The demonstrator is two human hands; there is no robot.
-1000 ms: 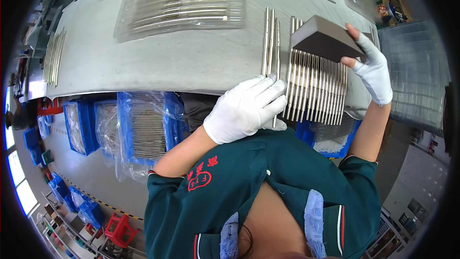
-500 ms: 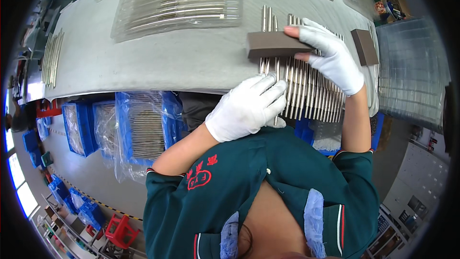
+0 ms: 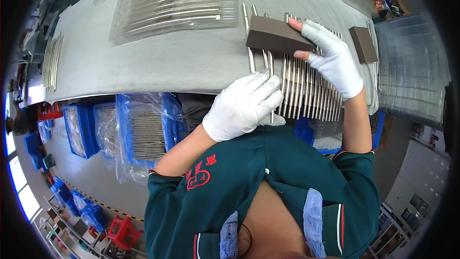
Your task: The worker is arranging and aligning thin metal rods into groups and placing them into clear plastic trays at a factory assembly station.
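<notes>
In a white glove with bare fingertips, my right hand [image 3: 330, 57] pinches a grey-brown rectangular block [image 3: 278, 35] between thumb and fingers. The block lies across several slim metal rods, tilted down toward its right end. My gloved left hand [image 3: 247, 105] is closed around the near part of one metal rod [image 3: 271, 64], its fingertips by the row. Further rods [image 3: 250, 60] lie just left of that one, their middles covered by the block. To the right, a dense row of metal rods [image 3: 306, 88] runs side by side toward the table's near edge, partly under my right hand.
Clear plastic trays of rods [image 3: 175, 24] lie at the far left of the cloth-covered table [image 3: 91, 57]. A second brown block [image 3: 363, 44] rests on the right, beside stacked clear trays [image 3: 407, 67]. Blue crates [image 3: 79, 129] stand below the table's near edge.
The block has tilted, its left end shifting farther away. Rods at the left have spread leftward and slanted, leaving a gap beside the row. My left hand has moved slightly left.
</notes>
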